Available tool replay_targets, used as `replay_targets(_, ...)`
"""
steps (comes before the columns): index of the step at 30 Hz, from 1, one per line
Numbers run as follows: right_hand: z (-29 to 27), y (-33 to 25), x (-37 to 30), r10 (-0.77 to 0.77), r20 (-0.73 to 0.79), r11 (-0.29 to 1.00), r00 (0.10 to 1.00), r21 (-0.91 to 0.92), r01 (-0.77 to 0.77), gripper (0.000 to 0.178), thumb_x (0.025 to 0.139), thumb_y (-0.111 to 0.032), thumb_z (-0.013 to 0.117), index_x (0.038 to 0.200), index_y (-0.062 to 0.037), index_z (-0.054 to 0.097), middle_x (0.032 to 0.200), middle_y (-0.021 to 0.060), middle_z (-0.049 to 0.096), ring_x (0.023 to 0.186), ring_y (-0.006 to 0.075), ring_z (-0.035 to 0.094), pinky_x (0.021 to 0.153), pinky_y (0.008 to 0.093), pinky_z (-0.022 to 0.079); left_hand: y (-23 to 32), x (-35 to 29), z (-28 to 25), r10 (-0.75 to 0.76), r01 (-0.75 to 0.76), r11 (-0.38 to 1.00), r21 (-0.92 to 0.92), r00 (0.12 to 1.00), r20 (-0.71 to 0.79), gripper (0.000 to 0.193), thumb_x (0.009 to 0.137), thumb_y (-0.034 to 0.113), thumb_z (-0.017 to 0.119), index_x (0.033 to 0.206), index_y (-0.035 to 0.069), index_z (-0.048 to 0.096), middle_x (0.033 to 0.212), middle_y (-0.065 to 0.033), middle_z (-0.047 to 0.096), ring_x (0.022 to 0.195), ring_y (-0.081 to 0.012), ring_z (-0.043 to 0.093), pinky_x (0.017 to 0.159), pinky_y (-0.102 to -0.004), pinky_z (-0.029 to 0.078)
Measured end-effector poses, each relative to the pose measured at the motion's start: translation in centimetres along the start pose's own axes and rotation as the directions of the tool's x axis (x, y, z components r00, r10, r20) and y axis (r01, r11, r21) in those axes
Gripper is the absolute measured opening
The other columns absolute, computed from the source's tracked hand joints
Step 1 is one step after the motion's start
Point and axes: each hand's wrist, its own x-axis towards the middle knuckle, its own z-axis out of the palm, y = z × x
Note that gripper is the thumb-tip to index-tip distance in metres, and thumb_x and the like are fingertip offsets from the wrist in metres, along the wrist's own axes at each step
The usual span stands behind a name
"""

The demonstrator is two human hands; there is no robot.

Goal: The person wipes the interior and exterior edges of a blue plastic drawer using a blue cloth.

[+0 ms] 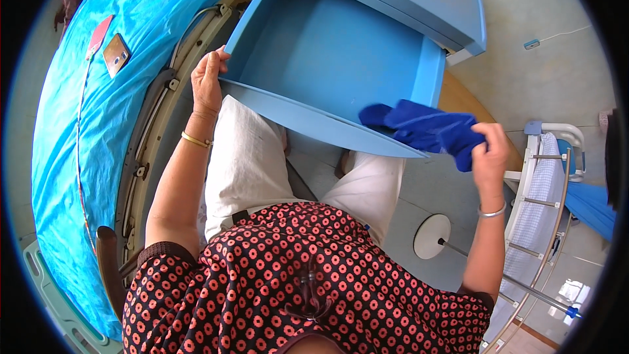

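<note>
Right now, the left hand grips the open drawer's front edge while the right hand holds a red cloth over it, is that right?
Not quite: the cloth is blue, not red, as the head view shows. The left hand does grip the drawer front edge, and the right hand holds the cloth.

To my left lies a bed under a bright blue plastic sheet (78, 131), its grey side rail (154, 111) running along the edge. On the sheet rest a phone in a tan case (116, 54) and a flat pink card-like thing (98, 36). To my right stands a white metal rack (544, 196) draped with a pale checked cloth (534, 223). A round white base with a pole (432, 236) sits on the grey floor (537, 72).
</note>
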Motion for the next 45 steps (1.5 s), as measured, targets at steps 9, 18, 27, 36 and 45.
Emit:
replay_targets(9, 4.3, -5.4, 0.3, -0.211, 0.251, 0.972, 0.945, 0.156, 0.176, 0.021, 0.064, 0.001, 0.053, 0.083, -0.0053, 0.058, 0.076, 0.009, 0.051, 0.072, 0.0256, 0.052, 0.066, 0.0342, 0.045, -0.2, -0.3, -0.1, -0.024, 0.024, 1.0, -0.015, 0.999, -0.049, 0.038, 0.087, 0.043, 0.051, 0.082, 0.008, 0.066, 0.064, 0.0003, 0.049, 0.068, -0.011, 0.046, 0.092, -0.0312, 0.036)
replay_targets(18, 7.1, -5.3, -1.0, -0.345, 0.291, 0.908, 0.892, -0.137, 0.396, 0.027, 0.06, -0.005, 0.057, 0.087, -0.007, 0.054, 0.079, 0.0067, 0.047, 0.076, 0.0237, 0.051, 0.064, 0.0356, 0.045, 0.1, -0.4, 0.3, -0.037, 0.038, 0.999, 0.023, 0.999, -0.027, 0.037, 0.085, 0.044, 0.053, 0.079, 0.009, 0.065, 0.066, -0.0005, 0.05, 0.074, -0.0121, 0.046, 0.086, -0.0303, 0.037)
replay_targets(27, 9.9, -8.0, -0.3, -0.334, 0.237, 0.902, 0.912, -0.199, 0.382, 0.012, 0.065, -0.008, 0.056, 0.072, -0.0107, 0.047, 0.075, 0.0046, 0.045, 0.073, 0.0207, 0.049, 0.06, 0.033, 0.041, -0.3, -0.3, -0.2, -0.084, 0.083, 0.996, -0.009, 0.996, -0.025, 0.036, 0.084, 0.041, 0.057, 0.08, 0.006, 0.066, 0.066, -0.0003, 0.05, 0.075, -0.012, 0.047, 0.085, -0.0306, 0.035)
replay_targets(36, 5.8, -3.7, -2.9, -0.207, 0.281, 0.952, 0.937, -0.161, 0.259, 0.023, 0.065, 0.003, 0.052, 0.086, -0.0083, 0.052, 0.08, 0.0092, 0.046, 0.078, 0.0276, 0.051, 0.064, 0.0383, 0.047, -0.8, -0.1, -0.1, -0.053, 0.051, 0.997, -0.05, 0.998, -0.038, 0.032, 0.085, 0.036, 0.057, 0.077, 0.005, 0.065, 0.063, -0.0004, 0.05, 0.078, -0.0133, 0.052, 0.098, -0.0355, 0.032)
replay_targets(45, 0.6, 3.1, -2.7, 0.558, 0.242, 0.473, 0.794, 0.693, -0.544, 0.018, 0.08, -0.001, 0.046, 0.094, -0.0011, 0.057, 0.086, -0.001, 0.057, 0.075, 0.0037, 0.05, 0.067, 0.0174, 0.04, -0.6, -0.2, 0.2, -0.11, 0.105, 0.993, -0.06, 0.989, -0.098, 0.029, 0.086, 0.031, 0.057, 0.074, 0.006, 0.064, 0.066, 0.0, 0.052, 0.07, -0.0101, 0.047, 0.089, -0.0288, 0.037)
